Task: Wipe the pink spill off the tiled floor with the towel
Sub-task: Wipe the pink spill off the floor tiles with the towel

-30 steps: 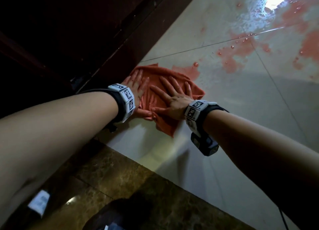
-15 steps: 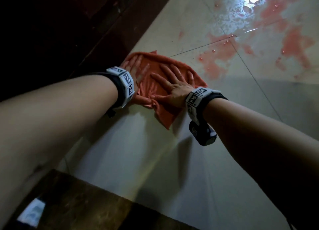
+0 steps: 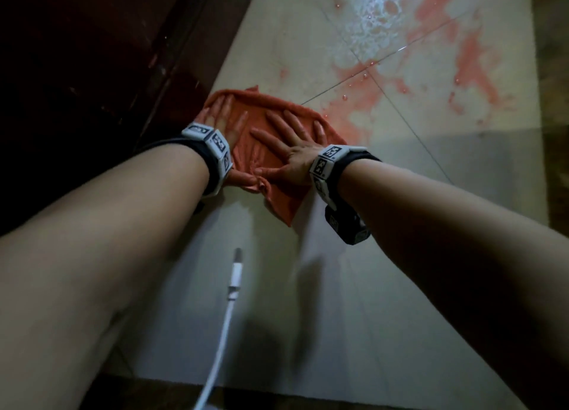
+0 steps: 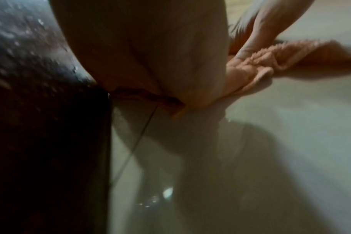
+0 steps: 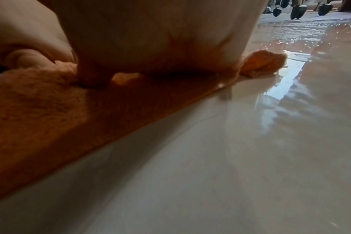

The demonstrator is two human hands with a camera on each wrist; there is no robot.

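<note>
An orange-pink towel (image 3: 261,123) lies flat on the pale tiled floor (image 3: 400,209) beside a dark wall. My left hand (image 3: 226,123) presses its left part with fingers spread straight. My right hand (image 3: 291,141) presses its right part, fingers also spread; the two thumbs meet near the towel's near edge. The pink spill (image 3: 369,101) spreads just past the towel's far right edge and onward to the upper right. In the right wrist view the palm (image 5: 150,47) sits on the fuzzy towel (image 5: 40,118). In the left wrist view the towel (image 4: 270,63) bunches under the thumb.
A dark brown wall or door (image 3: 92,86) runs along the left, close to the towel. A white cable with a plug (image 3: 234,286) hangs in front of the view. Wet foamy puddles (image 3: 369,25) glisten far up. A dark marble strip (image 3: 277,400) borders the near edge.
Both hands have slid the towel forward along the wall toward the spill, and the view has followed. The white cable has swung into sight.
</note>
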